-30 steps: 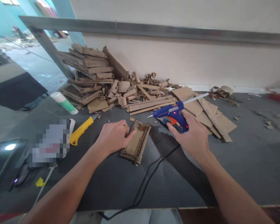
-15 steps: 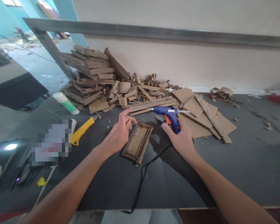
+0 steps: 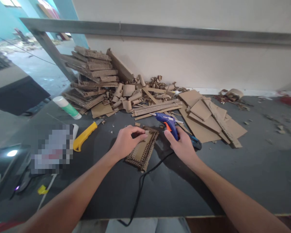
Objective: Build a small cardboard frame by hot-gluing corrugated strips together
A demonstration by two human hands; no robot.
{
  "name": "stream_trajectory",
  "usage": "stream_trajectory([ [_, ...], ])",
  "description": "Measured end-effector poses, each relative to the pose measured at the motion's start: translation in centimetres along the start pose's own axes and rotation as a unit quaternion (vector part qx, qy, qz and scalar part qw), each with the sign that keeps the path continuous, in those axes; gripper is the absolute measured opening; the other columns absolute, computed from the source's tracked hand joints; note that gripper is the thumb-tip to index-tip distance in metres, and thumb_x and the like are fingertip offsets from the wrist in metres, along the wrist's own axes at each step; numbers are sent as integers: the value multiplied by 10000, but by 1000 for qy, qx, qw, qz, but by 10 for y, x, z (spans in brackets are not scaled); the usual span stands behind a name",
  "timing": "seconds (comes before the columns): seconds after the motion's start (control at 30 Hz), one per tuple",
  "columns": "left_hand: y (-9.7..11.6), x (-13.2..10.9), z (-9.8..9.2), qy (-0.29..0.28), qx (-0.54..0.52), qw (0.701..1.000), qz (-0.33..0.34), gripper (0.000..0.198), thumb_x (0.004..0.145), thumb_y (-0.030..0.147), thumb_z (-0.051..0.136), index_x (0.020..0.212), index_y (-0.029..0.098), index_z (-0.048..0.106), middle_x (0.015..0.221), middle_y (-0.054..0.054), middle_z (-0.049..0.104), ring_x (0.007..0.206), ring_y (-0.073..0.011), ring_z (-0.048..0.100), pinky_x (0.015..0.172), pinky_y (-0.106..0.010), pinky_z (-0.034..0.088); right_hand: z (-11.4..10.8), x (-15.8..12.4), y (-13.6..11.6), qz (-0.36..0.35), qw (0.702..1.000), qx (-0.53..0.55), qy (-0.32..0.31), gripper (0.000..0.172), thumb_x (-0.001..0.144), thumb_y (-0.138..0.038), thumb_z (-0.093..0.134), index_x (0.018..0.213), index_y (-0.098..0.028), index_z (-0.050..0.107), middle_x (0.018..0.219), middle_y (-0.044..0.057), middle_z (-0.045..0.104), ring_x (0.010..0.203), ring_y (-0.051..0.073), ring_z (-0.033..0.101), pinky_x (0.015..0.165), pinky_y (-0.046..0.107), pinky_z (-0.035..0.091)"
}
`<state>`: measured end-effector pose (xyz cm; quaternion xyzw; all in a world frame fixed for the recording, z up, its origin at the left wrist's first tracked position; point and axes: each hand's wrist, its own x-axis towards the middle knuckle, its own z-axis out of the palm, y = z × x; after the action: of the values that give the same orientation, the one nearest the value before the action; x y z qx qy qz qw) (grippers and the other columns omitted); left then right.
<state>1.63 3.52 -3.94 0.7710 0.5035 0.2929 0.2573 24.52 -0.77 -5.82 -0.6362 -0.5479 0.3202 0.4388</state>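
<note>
A dark table (image 3: 184, 194) stands against a pale wall (image 3: 196, 64), cardboard scraps (image 3: 133, 92) heaped far left. Near the middle lies a shallow corrugated tray (image 3: 150, 149). My left hand (image 3: 127, 140), thumb and fingers nearly together, is at its far end; I can't tell if it pinches anything. My right hand (image 3: 184, 147) is curled round a blue glue gun (image 3: 169, 121), its nozzle clear of the tray. I appear to be fitting the inner edging; the next move probably calls for steady fingertips.

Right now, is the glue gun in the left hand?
No, the right hand holds the blue glue gun, while the left hand is at the cardboard tray.
</note>
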Motion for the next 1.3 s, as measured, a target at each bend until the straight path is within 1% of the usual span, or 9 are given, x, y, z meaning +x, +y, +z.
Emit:
stream_trajectory([
  [0.1, -3, 3, 6, 2, 10, 1000, 18, 129, 860, 369, 715, 873, 248, 760, 784, -16, 710, 717, -179, 653, 698, -317, 506, 0, -1, -1, 33, 999, 11, -24, 515, 811, -686, 623, 999, -207, 605, 617, -54, 449, 513, 127, 444, 491, 266, 384],
  [0.23, -5, 6, 10, 6, 12, 1000, 23, 173, 882, 393, 681, 880, 232, 744, 793, -23, 709, 724, -181, 657, 707, -321, 512, 0, -1, 2, 45, 998, 28, -23, 522, 804, -692, 628, 1011, -214, 597, 634, -57, 456, 500, 113, 411, 476, 259, 356],
  [0.43, -1, 8, 7, -37, 1, 999, 8, 145, 871, 371, 698, 857, 235, 746, 841, -30, 736, 790, -199, 674, 746, -339, 524, 0, -2, -2, 45, 999, -2, -29, 537, 807, -696, 623, 1033, -209, 607, 679, -40, 512, 529, 121, 454, 525, 277, 394],
  [0.53, 1, 7, 7, -53, -29, 998, -2, 176, 872, 385, 697, 921, 220, 733, 858, -47, 745, 788, -202, 685, 695, -324, 538, 0, -3, -5, 33, 999, -23, -27, 553, 810, -705, 610, 1023, -195, 618, 679, -26, 535, 555, 135, 475, 544, 284, 391],
  [0.63, 1, 7, 8, -55, -51, 997, -8, 221, 876, 403, 689, 964, 202, 714, 866, -60, 744, 758, -194, 687, 655, -311, 542, 0, -3, -7, 28, 999, -30, -25, 562, 808, -709, 606, 1016, -187, 625, 682, -16, 553, 575, 146, 490, 556, 286, 389],
  [0.8, 0, 6, 8, -49, -21, 999, 12, 171, 855, 392, 720, 909, 231, 735, 872, -47, 738, 844, -217, 686, 746, -351, 539, -1, -3, -9, 21, 999, -37, -31, 531, 821, -690, 599, 986, -187, 633, 714, 1, 590, 603, 153, 498, 567, 285, 389],
  [0.97, 4, 5, 7, -53, -12, 998, 19, 175, 852, 398, 729, 933, 243, 738, 866, -38, 751, 887, -242, 695, 790, -381, 520, -1, -2, -11, 31, 998, -54, -29, 532, 830, -687, 581, 990, -184, 649, 736, 17, 630, 622, 168, 529, 572, 290, 394],
  [1.1, 7, 5, 7, -62, -5, 998, 21, 164, 864, 378, 721, 956, 242, 725, 880, -34, 763, 923, -245, 691, 804, -375, 510, -1, -2, -9, 38, 996, -70, -32, 564, 825, -698, 577, 1028, -178, 655, 795, 43, 669, 651, 183, 564, 597, 304, 418],
  [1.3, 7, 2, 9, -69, -2, 997, 42, 235, 893, 324, 700, 1109, 232, 684, 895, -43, 767, 1004, -261, 643, 826, -378, 492, -1, -1, -7, 29, 996, -78, -19, 561, 823, -700, 573, 999, -174, 657, 730, 31, 633, 613, 174, 547, 560, 291, 397],
])
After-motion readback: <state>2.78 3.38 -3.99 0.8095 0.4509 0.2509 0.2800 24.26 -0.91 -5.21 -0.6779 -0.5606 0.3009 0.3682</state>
